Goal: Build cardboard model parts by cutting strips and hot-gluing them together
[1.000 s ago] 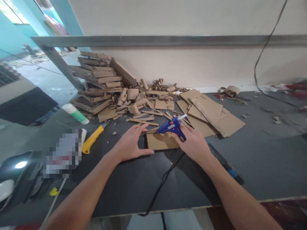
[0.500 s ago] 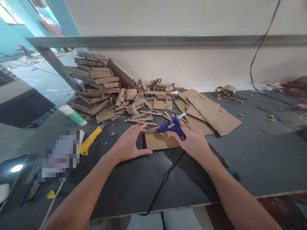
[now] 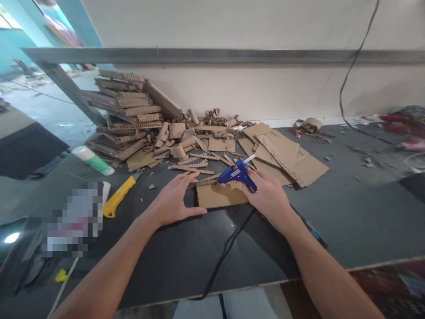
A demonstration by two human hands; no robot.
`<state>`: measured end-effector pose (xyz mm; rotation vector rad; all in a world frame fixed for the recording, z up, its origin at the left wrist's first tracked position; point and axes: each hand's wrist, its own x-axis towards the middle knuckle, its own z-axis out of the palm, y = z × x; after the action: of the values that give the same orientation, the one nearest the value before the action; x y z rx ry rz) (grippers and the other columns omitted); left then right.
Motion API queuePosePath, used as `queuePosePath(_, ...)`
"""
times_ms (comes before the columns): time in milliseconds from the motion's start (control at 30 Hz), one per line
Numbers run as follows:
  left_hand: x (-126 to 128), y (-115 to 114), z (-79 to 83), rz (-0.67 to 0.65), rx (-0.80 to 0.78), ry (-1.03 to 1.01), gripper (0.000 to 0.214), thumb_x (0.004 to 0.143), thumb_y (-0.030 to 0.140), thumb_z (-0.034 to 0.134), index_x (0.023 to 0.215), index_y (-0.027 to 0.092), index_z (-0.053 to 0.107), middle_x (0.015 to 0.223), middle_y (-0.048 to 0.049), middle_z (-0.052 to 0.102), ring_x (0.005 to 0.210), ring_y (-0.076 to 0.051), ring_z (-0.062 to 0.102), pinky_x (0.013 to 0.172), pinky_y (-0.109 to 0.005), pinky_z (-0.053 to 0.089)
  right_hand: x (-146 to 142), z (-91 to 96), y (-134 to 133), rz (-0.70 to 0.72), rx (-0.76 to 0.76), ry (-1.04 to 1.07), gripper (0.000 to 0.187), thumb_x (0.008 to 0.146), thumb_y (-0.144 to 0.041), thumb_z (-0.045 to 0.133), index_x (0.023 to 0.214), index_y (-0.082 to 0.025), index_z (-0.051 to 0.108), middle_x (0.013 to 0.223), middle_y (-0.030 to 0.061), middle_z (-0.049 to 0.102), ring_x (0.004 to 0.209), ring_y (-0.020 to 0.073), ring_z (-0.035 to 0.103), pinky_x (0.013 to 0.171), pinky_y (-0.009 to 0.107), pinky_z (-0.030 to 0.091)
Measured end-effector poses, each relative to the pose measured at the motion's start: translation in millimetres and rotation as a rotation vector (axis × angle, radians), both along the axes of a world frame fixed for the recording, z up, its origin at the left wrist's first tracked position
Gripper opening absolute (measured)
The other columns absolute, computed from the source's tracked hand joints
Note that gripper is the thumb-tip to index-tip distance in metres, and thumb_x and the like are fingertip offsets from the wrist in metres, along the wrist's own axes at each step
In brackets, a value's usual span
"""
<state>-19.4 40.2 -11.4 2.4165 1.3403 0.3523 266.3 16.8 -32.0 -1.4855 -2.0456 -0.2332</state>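
Observation:
My right hand [image 3: 268,197] is wrapped round a blue glue gun [image 3: 237,172], with a white glue stick jutting from its back end. Its nozzle points left, at the far edge of a small rectangular cardboard piece [image 3: 221,196] lying on the table. Along that edge runs a narrow corrugated strip [image 3: 207,182], partly behind the nozzle. My left hand [image 3: 174,199] spans the left end of the cardboard, fingertips by the strip and thumb along the near edge, gripping it. From the gun a black cord [image 3: 226,252] trails to the table's front edge.
A yellow utility knife [image 3: 119,195], a white-green tube [image 3: 93,160] and a pixelated packet [image 3: 76,219] lie at left. Behind are stacked corrugated cardboard pieces [image 3: 137,110], loose scraps [image 3: 177,151] and flat cardboard sheets [image 3: 312,170]. A dark tool [image 3: 314,230] is partly behind my right forearm.
The view has shifted slightly, so the scene sits a little further left. Both hands, the glue gun and the cardboard keep nearly the same arrangement.

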Motion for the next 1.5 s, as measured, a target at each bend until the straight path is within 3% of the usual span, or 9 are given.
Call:
queuePosePath(267,-1.3,1.2,-3.2,-0.004,0.016,0.007,0.100,0.072,0.068,0.071,0.152,0.023,0.031,0.134,-0.0129,0.060,0.132,-0.034,0.048,0.109,-0.050,0.040,3.3,5.0,-0.9,-0.023,-0.064,0.006,0.035,0.083,-0.018,0.051,0.115,-0.014,0.067,0.107,0.0139,0.074,0.084,0.0273,0.071,0.069,0.035,0.055)
queuePosePath(1067,-2.8,1.5,-3.0,-0.003,0.008,0.036,0.101,0.073,0.071,0.068,0.153,0.022,0.028,0.136,-0.0133,0.058,0.134,-0.034,0.046,0.109,-0.049,0.040,21.2,19.0,-0.3,-0.074,-0.128,-0.001,0.029,0.085,-0.022,0.055,0.109,-0.013,0.068,0.091,0.0104,0.074,0.078,0.0262,0.069,0.067,0.033,0.049)
queuePosePath(1500,-1.9,0.9,-1.2,0.003,0.016,0.006,0.098,0.072,0.067,0.072,0.151,0.023,0.032,0.133,-0.0130,0.059,0.129,-0.033,0.051,0.107,-0.047,0.043,28.2,23.4,-1.6,-0.087,-0.163,-0.022,0.026,0.087,-0.022,0.053,0.107,-0.014,0.068,0.098,0.0120,0.074,0.085,0.0271,0.069,0.070,0.034,0.049)
